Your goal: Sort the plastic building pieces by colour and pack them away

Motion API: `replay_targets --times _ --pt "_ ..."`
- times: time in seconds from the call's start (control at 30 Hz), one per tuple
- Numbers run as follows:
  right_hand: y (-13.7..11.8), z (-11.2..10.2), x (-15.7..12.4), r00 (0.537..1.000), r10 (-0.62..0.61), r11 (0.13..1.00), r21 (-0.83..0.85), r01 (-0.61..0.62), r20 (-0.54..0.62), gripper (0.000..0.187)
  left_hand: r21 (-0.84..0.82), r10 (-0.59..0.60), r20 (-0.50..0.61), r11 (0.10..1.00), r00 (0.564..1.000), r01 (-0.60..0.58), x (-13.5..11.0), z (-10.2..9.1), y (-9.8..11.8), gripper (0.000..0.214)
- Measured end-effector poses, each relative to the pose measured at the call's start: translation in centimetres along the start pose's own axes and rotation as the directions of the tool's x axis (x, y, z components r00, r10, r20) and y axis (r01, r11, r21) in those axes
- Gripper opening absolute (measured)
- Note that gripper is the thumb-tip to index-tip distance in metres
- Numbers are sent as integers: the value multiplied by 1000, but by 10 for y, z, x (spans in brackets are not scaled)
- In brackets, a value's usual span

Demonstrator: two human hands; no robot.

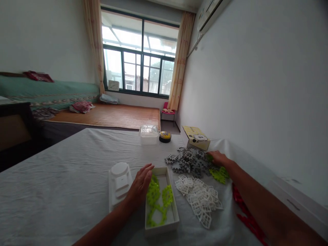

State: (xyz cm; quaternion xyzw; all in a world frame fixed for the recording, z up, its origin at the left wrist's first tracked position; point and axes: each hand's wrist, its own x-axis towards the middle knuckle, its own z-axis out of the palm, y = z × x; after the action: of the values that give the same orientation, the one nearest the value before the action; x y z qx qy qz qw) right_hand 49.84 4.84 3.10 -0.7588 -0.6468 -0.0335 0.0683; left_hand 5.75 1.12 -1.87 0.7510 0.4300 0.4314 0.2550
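Observation:
My left hand lies along the left rim of a shallow white box, fingers stretched out and holding nothing. Inside that box are several lime-green lattice building pieces. At the far right of the table, my right hand has its fingers closed on a small green building piece, partly hidden by the fingertips. Just below it lie more green pieces. A heap of grey toothed pieces borders the right fingertips. White lattice pieces are spread between the box and my right forearm.
Left of the box is a white moulded lid-like object. A clear plastic container, a round yellow-and-black tin and a yellow carton stand at the back. Red pieces lie beneath my right forearm, near the wall.

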Motion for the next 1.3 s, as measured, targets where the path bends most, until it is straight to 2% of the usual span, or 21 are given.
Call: replay_targets --times 0.1,0.27,0.37,0.43,0.5,0.6,0.7,0.77,0.87,0.93,1.17,1.3 --pt "12 7 6 999 -1 999 -40 2 39 39 2 -5 13 1000 1000 5 0 0 -1 44" --pt "41 -14 8 996 72 995 -70 -69 51 32 -4 21 18 1000 1000 -21 1 -2 0 43" --pt "48 -22 -4 986 48 998 -37 -43 157 19 0 16 25 1000 1000 -16 2 -2 0 44" --pt "45 -18 -16 971 30 999 -17 -27 236 20 5 14 30 1000 999 -14 2 -1 -1 45" --pt "38 -9 -29 965 37 999 -12 -35 261 33 10 17 32 1000 999 -18 3 -1 -1 45" --pt "27 5 -43 974 54 999 -5 -54 218 52 16 31 26 999 999 -31 3 -1 -2 44" --pt "22 10 -43 983 30 999 21 -35 183 57 17 43 21 999 999 -43 3 -1 -3 43" --pt "21 9 -39 985 -1 999 42 -6 172 51 18 42 15 999 999 -42 3 -1 -3 43" --pt "20 8 -30 981 -49 998 58 38 188 27 18 35 16 999 999 -35 3 0 -4 44" --pt "19 9 -27 975 -78 996 63 66 210 17 16 23 20 1000 1000 -24 2 0 -3 45" --pt "13 16 -27 963 -133 988 102 112 236 21 4 5 47 1000 999 -5 2 -1 0 47" --pt "12 17 -30 973 -128 987 126 104 193 14 3 20 42 1000 999 -20 2 -2 0 45"
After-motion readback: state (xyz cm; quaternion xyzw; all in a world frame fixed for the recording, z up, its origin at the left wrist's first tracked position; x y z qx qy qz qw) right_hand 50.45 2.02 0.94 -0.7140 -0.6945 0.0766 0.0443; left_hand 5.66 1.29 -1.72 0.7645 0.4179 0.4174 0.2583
